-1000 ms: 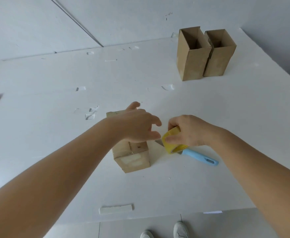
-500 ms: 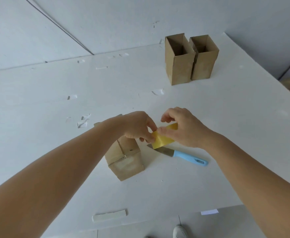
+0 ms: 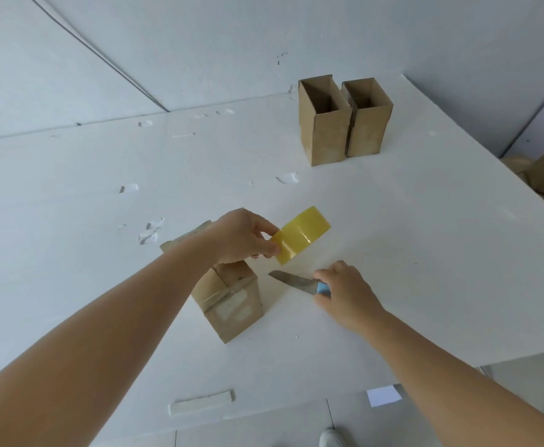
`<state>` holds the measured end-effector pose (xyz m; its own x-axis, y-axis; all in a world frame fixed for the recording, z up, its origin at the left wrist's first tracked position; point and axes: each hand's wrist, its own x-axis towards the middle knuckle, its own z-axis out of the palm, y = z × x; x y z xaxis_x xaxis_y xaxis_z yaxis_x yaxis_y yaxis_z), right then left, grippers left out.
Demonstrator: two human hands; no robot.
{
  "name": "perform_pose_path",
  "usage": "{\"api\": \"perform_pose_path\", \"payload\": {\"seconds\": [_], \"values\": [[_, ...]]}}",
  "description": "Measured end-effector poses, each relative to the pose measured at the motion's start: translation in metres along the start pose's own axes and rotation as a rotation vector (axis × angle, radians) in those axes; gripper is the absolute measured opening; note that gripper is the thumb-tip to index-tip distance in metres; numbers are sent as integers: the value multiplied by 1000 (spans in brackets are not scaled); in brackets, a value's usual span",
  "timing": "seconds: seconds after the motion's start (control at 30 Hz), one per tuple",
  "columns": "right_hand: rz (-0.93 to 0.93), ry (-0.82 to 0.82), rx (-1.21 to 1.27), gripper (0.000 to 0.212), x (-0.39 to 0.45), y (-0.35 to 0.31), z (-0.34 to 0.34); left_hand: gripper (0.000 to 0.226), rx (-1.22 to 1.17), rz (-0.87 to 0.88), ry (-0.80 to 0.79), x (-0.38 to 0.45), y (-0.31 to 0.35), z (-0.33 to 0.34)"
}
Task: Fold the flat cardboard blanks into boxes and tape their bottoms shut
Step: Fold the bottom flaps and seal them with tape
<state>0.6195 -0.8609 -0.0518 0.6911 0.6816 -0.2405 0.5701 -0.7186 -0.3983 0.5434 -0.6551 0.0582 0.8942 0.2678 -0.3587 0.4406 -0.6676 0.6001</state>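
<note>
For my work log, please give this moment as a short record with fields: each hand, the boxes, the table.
left hand: holds yellow tape roll above the table
right hand: on the blue handle of the knife, blade on the table
near box: upside down, bottom taped
far boxes: two, upright, tops open, side by side
table: white, with dents

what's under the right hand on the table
A knife: its bare blade lies on the white table, pointing left. The right hand covers most of the blue handle.
</note>
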Motion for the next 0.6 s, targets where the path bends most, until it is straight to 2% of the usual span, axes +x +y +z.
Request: {"api": "perform_pose_path", "payload": {"seconds": [0.1, 0.27, 0.4, 0.5, 0.6], "values": [[-41, 71, -98, 8, -2, -9, 2, 15, 11, -16, 13, -1, 0, 1], [-28, -22, 26, 10, -13, -11, -21, 17, -5, -26, 39, -1, -3, 1], [-58, -72, 55, 21, -37, -14, -52, 16, -27, -5, 51, -1, -5, 2], [-97, -36, 71, 24, -56, -23, -74, 17, -37, 6, 53, 0, -6, 3], [-147, 85, -31, 29, -68, -42, -89, 16, -46, 15, 65, 1, -5, 3]]}}
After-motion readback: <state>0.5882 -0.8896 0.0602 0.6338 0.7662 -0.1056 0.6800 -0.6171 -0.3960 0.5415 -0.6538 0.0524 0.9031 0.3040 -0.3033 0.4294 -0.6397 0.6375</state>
